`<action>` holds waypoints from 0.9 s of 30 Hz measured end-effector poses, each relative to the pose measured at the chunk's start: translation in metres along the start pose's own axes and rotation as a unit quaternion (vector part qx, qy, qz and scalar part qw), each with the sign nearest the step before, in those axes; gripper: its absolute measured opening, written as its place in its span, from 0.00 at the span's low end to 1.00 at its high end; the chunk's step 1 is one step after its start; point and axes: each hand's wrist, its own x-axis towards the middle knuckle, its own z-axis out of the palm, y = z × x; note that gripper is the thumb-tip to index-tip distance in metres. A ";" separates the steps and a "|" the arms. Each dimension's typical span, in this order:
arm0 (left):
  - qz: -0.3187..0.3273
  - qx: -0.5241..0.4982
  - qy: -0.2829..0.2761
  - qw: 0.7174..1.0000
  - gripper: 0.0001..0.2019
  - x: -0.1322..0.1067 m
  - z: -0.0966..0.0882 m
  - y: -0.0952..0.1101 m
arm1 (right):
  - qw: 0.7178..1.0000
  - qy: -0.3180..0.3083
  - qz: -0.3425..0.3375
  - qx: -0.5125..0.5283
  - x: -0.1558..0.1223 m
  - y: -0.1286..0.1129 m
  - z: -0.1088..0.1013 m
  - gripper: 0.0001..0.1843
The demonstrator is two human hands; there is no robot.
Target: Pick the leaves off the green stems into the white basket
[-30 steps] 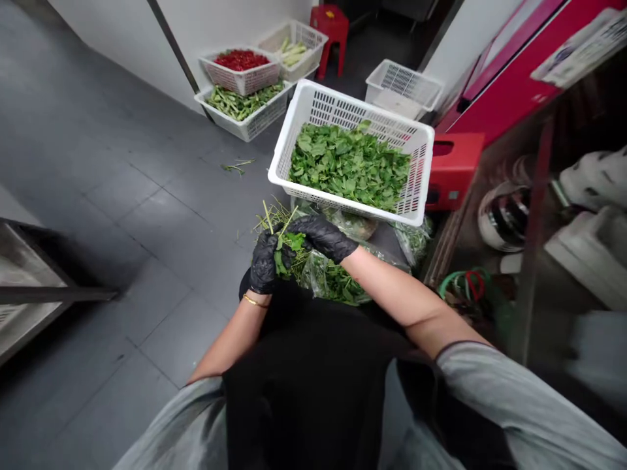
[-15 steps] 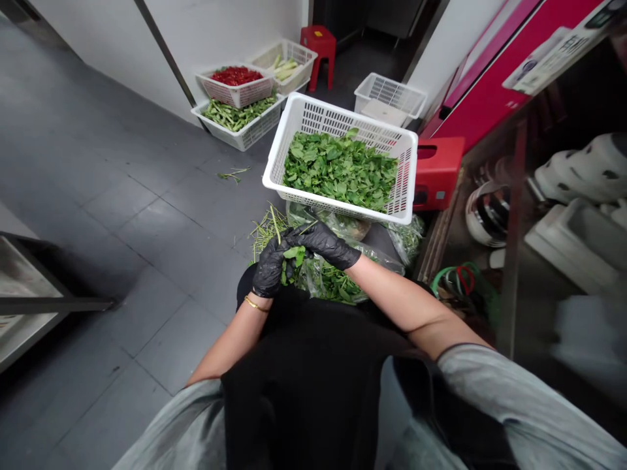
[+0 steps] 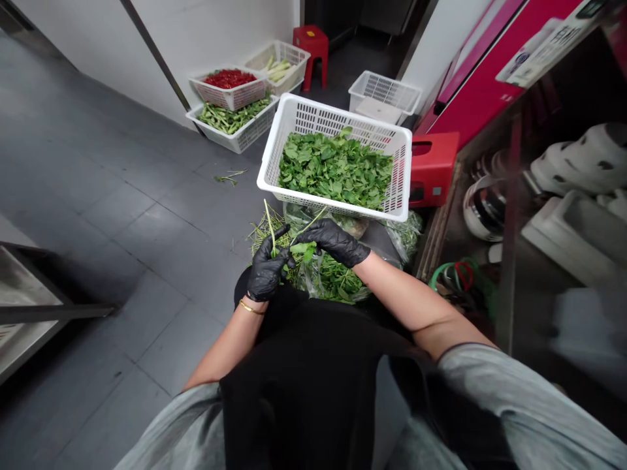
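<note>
Black gloves cover both hands, low in front of my lap. My left hand (image 3: 268,267) is closed on a pale green stem (image 3: 270,225) that points upward. My right hand (image 3: 337,241) pinches a leafy green sprig (image 3: 304,249), whose thin stem slants up and to the right. Beyond the hands stands a white slotted basket (image 3: 336,203) holding a heap of picked green leaves (image 3: 336,166). Beneath my hands lie a clear plastic bag of leafy greens (image 3: 337,279) and a pile of bare stems (image 3: 262,232).
A red stool (image 3: 434,168) is beside the basket. White baskets of red chillies (image 3: 230,79), green pods (image 3: 230,117) and pale stalks (image 3: 278,69) stand by the wall. Another red stool (image 3: 312,55) is behind. A metal shelf with pale containers (image 3: 573,235) runs along the right.
My hands have moved slightly apart, and the leafy sprig in the right hand shows more fully. The stem in the left hand stands more upright. The whole view has shifted a little.
</note>
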 end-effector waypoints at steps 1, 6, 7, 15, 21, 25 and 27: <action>-0.003 -0.003 -0.006 1.000 0.32 0.000 -0.001 0.002 | 1.000 0.019 -0.009 0.018 0.002 0.000 -0.007 0.16; -0.013 -0.122 -0.042 0.992 0.31 0.004 -0.009 0.005 | 0.976 0.169 -0.027 0.138 0.006 0.011 -0.038 0.16; -0.016 -0.148 -0.049 0.988 0.31 0.005 -0.009 0.004 | 0.980 0.151 -0.013 0.127 0.003 0.014 -0.038 0.15; -0.066 -0.124 -0.013 0.990 0.31 0.009 0.007 -0.018 | 0.999 -0.003 0.029 0.023 -0.007 0.020 0.010 0.20; -0.073 0.022 0.067 0.995 0.24 0.017 -0.002 -0.018 | 0.987 -0.081 0.065 -0.124 0.002 0.012 -0.005 0.17; -0.063 0.014 0.077 0.995 0.17 0.024 -0.002 -0.022 | 0.968 -0.110 0.048 -0.219 0.002 0.018 0.001 0.16; -0.053 -0.018 0.105 0.993 0.17 0.028 -0.001 -0.025 | 0.978 -0.039 0.033 -0.204 0.000 0.023 0.009 0.19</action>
